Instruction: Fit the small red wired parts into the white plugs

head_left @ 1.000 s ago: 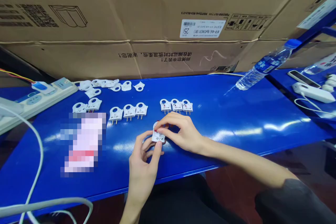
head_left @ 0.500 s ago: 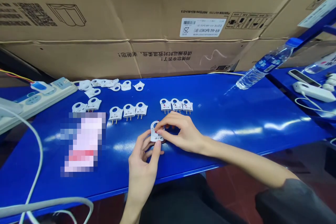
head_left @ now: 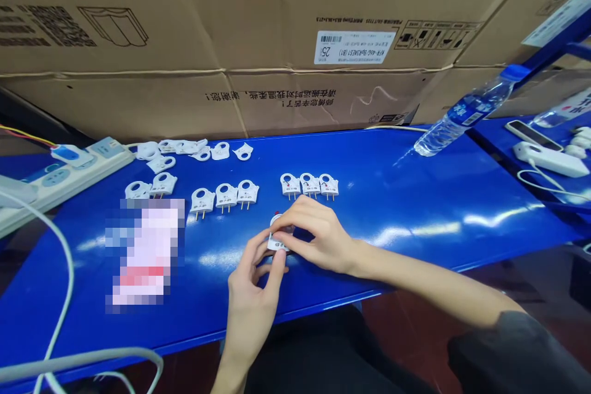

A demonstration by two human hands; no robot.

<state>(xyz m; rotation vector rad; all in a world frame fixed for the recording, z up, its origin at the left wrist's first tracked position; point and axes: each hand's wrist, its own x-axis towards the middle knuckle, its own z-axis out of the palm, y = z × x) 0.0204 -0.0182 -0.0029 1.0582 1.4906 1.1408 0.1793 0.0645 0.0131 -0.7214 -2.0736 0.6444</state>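
My left hand (head_left: 253, 283) grips a white plug (head_left: 277, 242) with a ring-shaped top, its thumb on the near edge and the fingers behind. Over the ring, my right hand (head_left: 321, 234) is closed in a pinch and covers much of the plug. A small red bit (head_left: 277, 214) shows at the ring's far edge; what lies between the right fingertips is hidden. Just beyond, three white plugs (head_left: 309, 184) with pins toward me stand in a row, with small red marks on them. Left of these is another group of three similar plugs (head_left: 226, 196).
Two plugs (head_left: 151, 187) and several loose white ring-topped pieces (head_left: 184, 148) lie at the back left. A power strip (head_left: 69, 175) and white cable (head_left: 69, 271) occupy the left side. Cardboard boxes (head_left: 277, 98) back the blue table (head_left: 415, 197); a water bottle (head_left: 466, 114) leans at right.
The red bit was at the middle of the ring under my right fingertips; now it shows at the far edge. My right fingers cover more of the plug.
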